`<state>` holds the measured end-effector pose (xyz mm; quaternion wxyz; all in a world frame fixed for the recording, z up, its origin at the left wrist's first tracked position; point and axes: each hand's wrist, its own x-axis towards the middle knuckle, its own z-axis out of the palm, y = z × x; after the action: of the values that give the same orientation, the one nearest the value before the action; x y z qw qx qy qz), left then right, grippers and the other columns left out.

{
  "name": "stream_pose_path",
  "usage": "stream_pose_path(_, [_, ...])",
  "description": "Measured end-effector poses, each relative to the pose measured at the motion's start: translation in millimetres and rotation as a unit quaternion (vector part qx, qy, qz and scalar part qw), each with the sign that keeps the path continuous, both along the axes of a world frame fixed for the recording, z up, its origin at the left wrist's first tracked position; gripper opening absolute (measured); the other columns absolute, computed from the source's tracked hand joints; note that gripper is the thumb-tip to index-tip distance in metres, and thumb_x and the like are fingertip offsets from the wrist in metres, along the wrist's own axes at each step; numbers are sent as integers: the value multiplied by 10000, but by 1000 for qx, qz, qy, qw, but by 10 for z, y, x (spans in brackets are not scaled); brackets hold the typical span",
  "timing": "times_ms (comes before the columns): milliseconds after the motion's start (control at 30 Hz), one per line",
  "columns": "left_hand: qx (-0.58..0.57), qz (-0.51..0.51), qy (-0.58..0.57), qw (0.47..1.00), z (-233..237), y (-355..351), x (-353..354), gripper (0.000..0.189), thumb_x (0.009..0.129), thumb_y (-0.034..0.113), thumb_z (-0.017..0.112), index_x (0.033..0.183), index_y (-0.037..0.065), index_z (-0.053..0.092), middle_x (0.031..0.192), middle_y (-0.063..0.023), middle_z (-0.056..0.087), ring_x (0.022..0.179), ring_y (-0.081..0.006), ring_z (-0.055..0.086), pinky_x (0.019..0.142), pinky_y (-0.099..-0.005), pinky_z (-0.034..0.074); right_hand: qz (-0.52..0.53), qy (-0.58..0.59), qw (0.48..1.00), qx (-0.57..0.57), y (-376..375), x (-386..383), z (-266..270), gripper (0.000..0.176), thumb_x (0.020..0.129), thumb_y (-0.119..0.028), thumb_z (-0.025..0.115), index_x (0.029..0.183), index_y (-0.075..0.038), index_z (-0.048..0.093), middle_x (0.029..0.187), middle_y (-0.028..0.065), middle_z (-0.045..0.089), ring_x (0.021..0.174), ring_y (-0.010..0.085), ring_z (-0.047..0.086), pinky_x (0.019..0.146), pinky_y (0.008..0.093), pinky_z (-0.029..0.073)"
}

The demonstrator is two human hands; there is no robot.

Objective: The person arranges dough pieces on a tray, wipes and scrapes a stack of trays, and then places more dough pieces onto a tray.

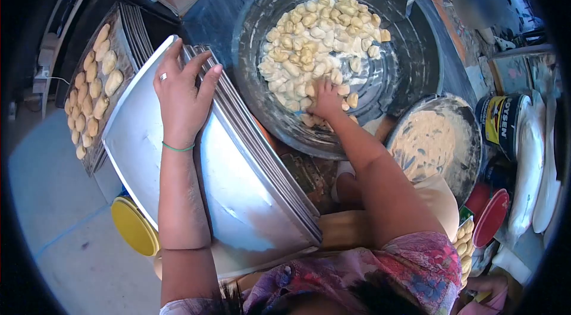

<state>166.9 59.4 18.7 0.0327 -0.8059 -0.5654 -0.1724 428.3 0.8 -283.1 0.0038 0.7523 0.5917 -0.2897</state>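
My left hand (185, 92) rests on the upper edge of a metal baking tray (128, 113), the top one of a tilted stack. Its fingers are apart, a ring on one of them, and nothing is held. Inside a large dark round basin (410, 71) lies a heap of floured dough pieces (306, 53). My right hand (326, 99) is down at the near side of that heap, fingers curled onto several pieces. The fingertips are partly hidden among the dough.
On the left, a tray of dough pieces (95, 86) tops another stack. A shallower pan of flour (431, 142) stands right of the basin. Yellow lid (134, 227), red lid (491, 217) and paint bucket (502, 121) surround my seat. More dough pieces (464, 249) show lower right.
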Motion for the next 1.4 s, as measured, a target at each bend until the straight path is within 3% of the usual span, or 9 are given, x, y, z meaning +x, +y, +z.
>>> stream_pose_path(167, [0, -3, -12, 1000, 11, -5, 1, 377, 875, 411, 645, 1108, 124, 721, 1408, -206, 453, 1309, -368, 404, 1104, -472, 228, 187, -28, 982, 21, -118, -67, 28, 1206, 566, -489, 868, 1521, -409, 136, 1590, 213, 92, 1336, 556, 298, 1025, 616, 392])
stream_pose_path(267, [-4, -2, -16, 1000, 26, -13, 9, 373, 873, 402, 646, 1105, 121, 723, 1406, -209, 455, 1305, -380, 403, 1106, -474, 226, 223, -11, 974, -38, 10, 6, 37, 1209, 571, -494, 873, 1523, -399, 135, 1584, 225, 95, 1333, 559, 302, 1033, 593, 399])
stream_pose_path(400, [-5, -1, 1, 1000, 43, -5, 2, 405, 887, 440, 618, 1126, 129, 719, 1425, -209, 444, 1318, -365, 405, 1101, -477, 232, 183, -88, 978, -45, -37, -171, 288, 1041, 651, -290, 842, 1490, -412, 239, 1562, 196, 203, 1320, 523, 352, 1020, 473, 457])
stream_pose_path(600, [14, -8, 0, 1000, -13, 3, -26, 419, 884, 458, 611, 1127, 135, 720, 1414, -218, 454, 1319, -363, 409, 1099, -488, 229, 163, -37, 985, 52, -124, -120, -148, 649, 692, -135, 747, 1279, -294, 520, 1448, 153, 369, 1244, 467, 449, 949, 482, 500])
stream_pose_path(900, [44, -21, -50, 998, -51, 1, -47, 405, 859, 435, 641, 1095, 118, 728, 1382, -233, 479, 1298, -377, 419, 1102, -461, 241, 28, 134, 985, 102, 167, 480, -266, 561, 588, -123, 803, 1113, -171, 609, 1203, 171, 470, 1106, 392, 538, 922, 445, 482])
stream_pose_path(1067, [9, -20, -163, 986, -66, 16, -96, 414, 868, 404, 633, 1094, 67, 714, 1369, -267, 484, 1343, -365, 385, 1126, -483, 225, 75, 138, 984, 81, 475, 708, 617, 488, 614, -132, 795, 1075, -107, 637, 1167, 172, 513, 1116, 349, 549, 964, 400, 462])
stream_pose_path(1167, [-74, -34, -276, 958, -17, 66, -186, 422, 896, 415, 621, 1121, 66, 696, 1346, -209, 522, 1321, -309, 419, 1115, -450, 247, 107, 153, 976, 109, 668, 739, 1569, 492, 623, -102, 786, 1089, -79, 630, 1154, 146, 554, 1125, 306, 555, 987, 365, 442])
stream_pose_path(1300, [-313, -62, -655, 685, 148, -73, -384, 517, 961, 468, 552, 1246, 40, 600, 1236, -94, 577, 1217, -213, 478, 1054, -348, 317, 224, 226, 925, 210, 694, 472, 2996, 520, 655, -104, 755, 1149, -70, 593, 1166, 79, 558, 1136, 222, 542, 1005, 339, 421])
stream_pose_path(1400, [-289, 2, -654, 699, 516, -487, -690, 616, 963, 542, 494, 1318, 42, 548, 1299, -87, 557, 1195, -228, 510, 1062, -363, 356, 283, 304, 869, 268, 322, -70, 3981, 525, 696, -129, 727, 1193, -73, 568, 1183, 63, 526, 1146, 205, 526, 1006, 337, 424])
